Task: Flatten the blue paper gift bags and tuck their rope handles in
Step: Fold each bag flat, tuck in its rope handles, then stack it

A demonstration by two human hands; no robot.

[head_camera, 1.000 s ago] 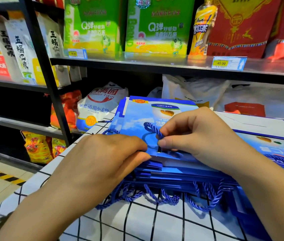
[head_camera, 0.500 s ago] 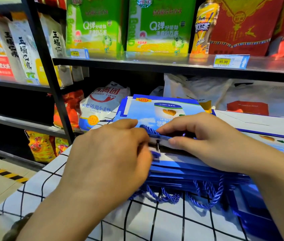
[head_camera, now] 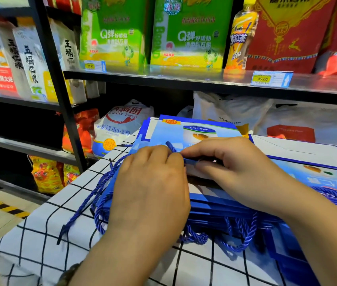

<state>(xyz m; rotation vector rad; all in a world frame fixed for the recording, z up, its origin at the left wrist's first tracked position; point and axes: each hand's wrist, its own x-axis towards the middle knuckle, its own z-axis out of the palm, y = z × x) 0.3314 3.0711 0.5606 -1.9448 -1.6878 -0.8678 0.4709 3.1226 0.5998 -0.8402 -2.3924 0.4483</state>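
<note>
Fingers of left hand [head_camera: 149, 182] grip one rope handle [head_camera: 170, 145]; right hand [head_camera: 235, 168] pinches edge of top bag [head_camera: 169, 134].

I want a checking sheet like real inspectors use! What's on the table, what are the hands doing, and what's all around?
Surface: white cloth with black grid lines covering the table.
Job's things: stack of flat blue paper gift bags; twisted blue rope handles hang loose over its near and left edges, not yet tucked in.
Clutter: nothing seen.
Grippers: left hand grips one rope handle at the mouth of the top bag; right hand pinches that bag's edge between fingers and thumb.
Cables: nothing seen.
Surroundings: black metal shop shelves with green boxes, a yellow drink bottle, a white flour sack and a yellow price tag.
</note>
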